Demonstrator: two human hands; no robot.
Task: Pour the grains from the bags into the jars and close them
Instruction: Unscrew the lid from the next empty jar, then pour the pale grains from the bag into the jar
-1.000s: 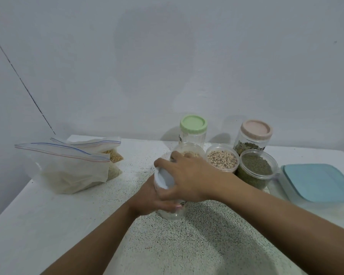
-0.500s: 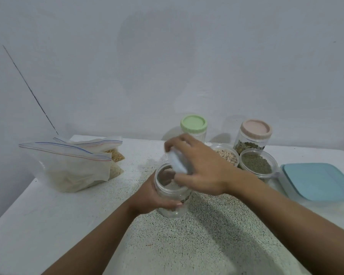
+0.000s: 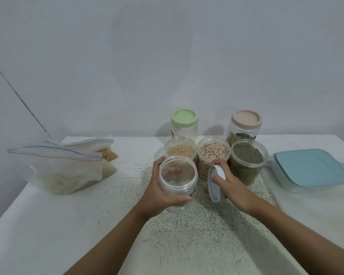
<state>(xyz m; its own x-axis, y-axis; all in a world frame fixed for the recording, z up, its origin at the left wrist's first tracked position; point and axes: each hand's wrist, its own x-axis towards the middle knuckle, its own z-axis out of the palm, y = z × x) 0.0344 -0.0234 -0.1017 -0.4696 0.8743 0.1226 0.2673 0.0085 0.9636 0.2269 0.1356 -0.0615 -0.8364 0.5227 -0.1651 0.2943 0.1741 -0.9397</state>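
Head: 3 filled jars (image 3: 213,152) behind lid (image 3: 213,188)

**One head-worn view, forward and down**

The wide-angle camera looks from over the near edge of the table (image 3: 48,225) toward its far edge and the wall (image 3: 167,56). It sits close: the left hand (image 3: 157,193) and right hand (image 3: 233,188) lie mid-frame.

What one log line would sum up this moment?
left hand: grips clear plastic jar, open, looks empty | right hand: holds white round lid tilted beside jar | clear zip bags of grain: at left, untouched
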